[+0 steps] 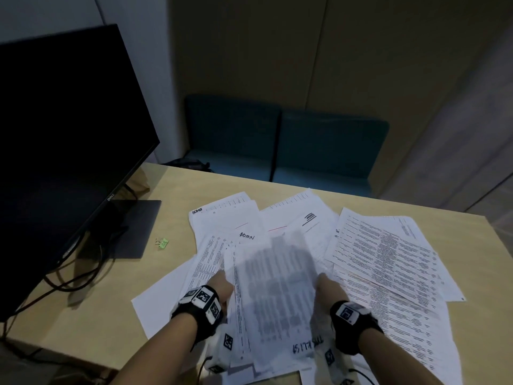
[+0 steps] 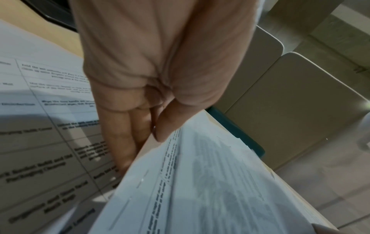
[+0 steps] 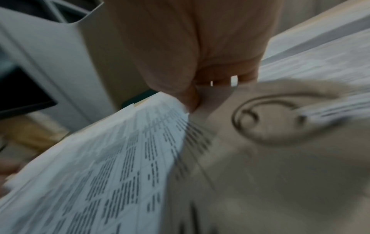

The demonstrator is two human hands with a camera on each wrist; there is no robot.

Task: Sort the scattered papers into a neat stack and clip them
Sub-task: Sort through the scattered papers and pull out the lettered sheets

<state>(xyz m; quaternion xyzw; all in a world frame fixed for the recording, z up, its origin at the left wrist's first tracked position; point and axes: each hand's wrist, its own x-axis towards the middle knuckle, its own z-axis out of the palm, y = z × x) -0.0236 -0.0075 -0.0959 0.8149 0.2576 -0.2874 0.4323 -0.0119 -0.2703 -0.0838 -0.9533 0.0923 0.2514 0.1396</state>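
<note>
Between my two hands I hold a blurred bundle of printed papers [image 1: 274, 298] lifted over the table. My left hand [image 1: 220, 287] grips its left edge, thumb on top and fingers beneath, as the left wrist view shows on the bundle of papers [image 2: 210, 182] under my left hand [image 2: 154, 131]. My right hand [image 1: 329, 290] pinches the right edge; in the right wrist view the papers [image 3: 112, 166] meet my right hand [image 3: 192, 101] there. More scattered sheets [image 1: 388, 257] lie spread beneath and beyond. A small green binder clip [image 1: 162, 242] lies to the left.
A dark Dell monitor [image 1: 63, 151] on its flat stand [image 1: 130, 229] fills the left, with cables trailing over the wooden table [image 1: 172, 190]. Teal seats [image 1: 283, 140] stand beyond the far table edge.
</note>
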